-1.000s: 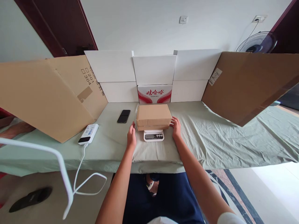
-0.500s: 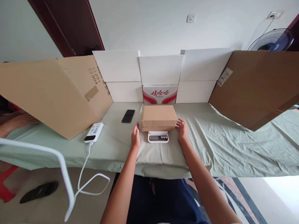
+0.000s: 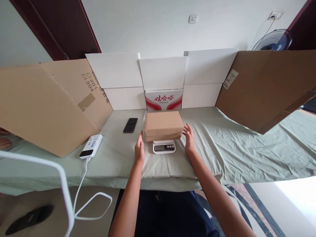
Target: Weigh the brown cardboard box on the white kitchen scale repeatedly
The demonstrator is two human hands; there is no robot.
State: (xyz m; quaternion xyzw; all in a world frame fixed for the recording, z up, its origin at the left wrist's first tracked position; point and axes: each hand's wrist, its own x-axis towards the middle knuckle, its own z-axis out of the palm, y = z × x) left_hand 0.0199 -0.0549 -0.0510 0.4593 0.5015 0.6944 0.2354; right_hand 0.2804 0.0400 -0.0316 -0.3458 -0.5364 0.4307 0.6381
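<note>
At the middle of the cloth-covered table [image 3: 222, 154], a flat brown cardboard box [image 3: 163, 124] sits on a small white digital scale [image 3: 164, 147], its front edge overhanging so that only the scale's display and buttons show beneath it. The person's left hand [image 3: 139, 148] stands at the box's nine o'clock side, fingers straight and pressed together, pointing away toward the back wall; the fingertips are just beside the box's lower left corner, and I cannot tell whether they touch it. The right hand [image 3: 189, 139] is at the three o'clock side, fingers slightly spread and extended, the tips just at the box's right edge, again too close to say if there is contact. Neither hand grips anything.

From the box, at about ten o'clock, a black phone [image 3: 130, 125] lies flat on the cloth. Farther out toward eight o'clock a white power bank [image 3: 91, 146] rests near the table's edge, its white cable [image 3: 81, 194] hanging down off the front. At twelve o'clock, right behind the box, a white carton with red lettering [image 3: 164, 99] stands against a row of white panels [image 3: 116, 70]. Big brown cardboard sheets lean in at both sides, one at nine o'clock [image 3: 46, 102] and one at three o'clock [image 3: 266, 85]. A fan [image 3: 271, 40] shows above the right sheet.
</note>
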